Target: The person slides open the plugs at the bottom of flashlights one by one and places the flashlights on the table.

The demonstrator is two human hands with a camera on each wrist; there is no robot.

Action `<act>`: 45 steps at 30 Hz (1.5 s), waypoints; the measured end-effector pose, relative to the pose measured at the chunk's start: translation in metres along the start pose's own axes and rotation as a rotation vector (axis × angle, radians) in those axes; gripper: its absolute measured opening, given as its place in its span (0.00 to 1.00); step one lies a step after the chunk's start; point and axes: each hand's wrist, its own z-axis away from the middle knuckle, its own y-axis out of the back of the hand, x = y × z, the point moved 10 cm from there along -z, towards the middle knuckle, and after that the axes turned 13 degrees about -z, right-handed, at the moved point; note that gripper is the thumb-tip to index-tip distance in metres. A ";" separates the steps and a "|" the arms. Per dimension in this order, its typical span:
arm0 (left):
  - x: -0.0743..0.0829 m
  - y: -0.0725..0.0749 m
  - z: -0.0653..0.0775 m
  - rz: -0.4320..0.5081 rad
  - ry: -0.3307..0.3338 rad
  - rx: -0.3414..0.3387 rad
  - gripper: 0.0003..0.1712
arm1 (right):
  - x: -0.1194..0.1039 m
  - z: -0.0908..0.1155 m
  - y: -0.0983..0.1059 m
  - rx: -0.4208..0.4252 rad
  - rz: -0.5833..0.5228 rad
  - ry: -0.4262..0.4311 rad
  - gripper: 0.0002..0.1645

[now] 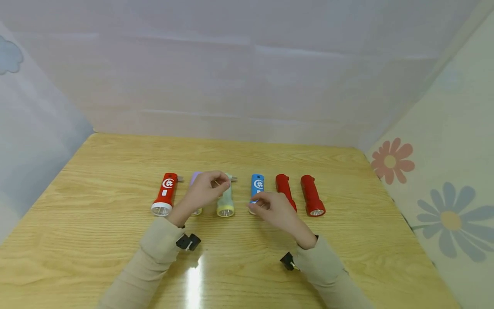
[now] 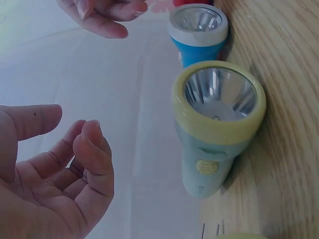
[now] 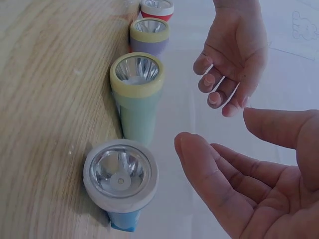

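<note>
six flashlights (image 1: 226,201): row on table (image 1: 231,159) | hands (image 1: 278,209): over row's middle | backdrop (image 1: 247,86): behind table

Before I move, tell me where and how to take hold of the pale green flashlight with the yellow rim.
Probably best: grasp the flashlight by its slim barrel, just behind the wider yellow head, from above, pinching across its width. The flashlight lies on its side, head toward you; metal prongs jut right near its far end.
</note>
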 end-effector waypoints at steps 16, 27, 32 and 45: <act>0.001 -0.011 -0.021 0.006 0.023 0.036 0.08 | 0.025 -0.001 0.021 0.037 -0.101 -0.068 0.18; 0.000 -0.029 -0.041 -0.026 0.081 -0.014 0.18 | 0.050 -0.004 0.030 0.063 -0.087 -0.231 0.24; -0.003 -0.044 -0.052 -0.095 0.128 -0.089 0.25 | 0.052 -0.005 0.029 0.045 -0.026 -0.255 0.29; -0.008 -0.065 -0.075 -0.173 0.159 -0.203 0.32 | 0.056 -0.011 0.017 -0.020 0.106 -0.341 0.34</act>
